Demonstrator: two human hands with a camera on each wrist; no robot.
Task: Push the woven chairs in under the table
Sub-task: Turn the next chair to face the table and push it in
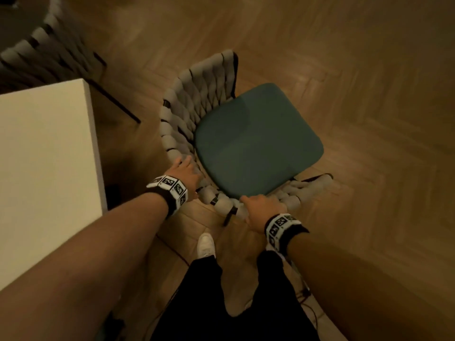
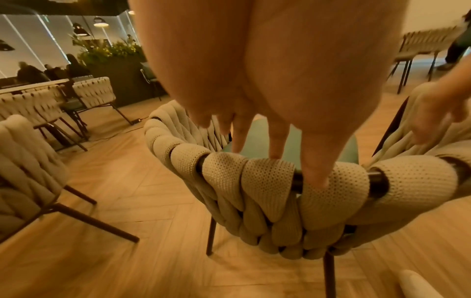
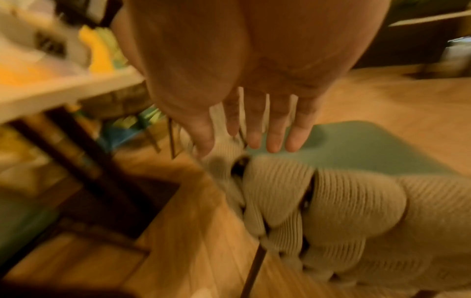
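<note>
A woven chair (image 1: 187, 104) with a teal seat cushion (image 1: 258, 143) stands on the wood floor, right of the white table (image 1: 46, 156) and turned askew to it. My left hand (image 1: 187, 172) grips the chair's padded back rim (image 2: 254, 181) nearest the table; its fingers hook down inside and the thumb presses the outer side. My right hand (image 1: 263, 207) lies on the same rim further right. In the right wrist view its fingers (image 3: 272, 139) are straight and reach over the rim (image 3: 344, 191) toward the cushion.
A second woven chair (image 1: 37, 50) stands beyond the table's far corner. More such chairs (image 2: 25, 161) and tables fill the room at left. My white shoe (image 1: 206, 244) is just behind the chair. A cable (image 1: 307, 291) runs over the floor. Open floor lies to the right.
</note>
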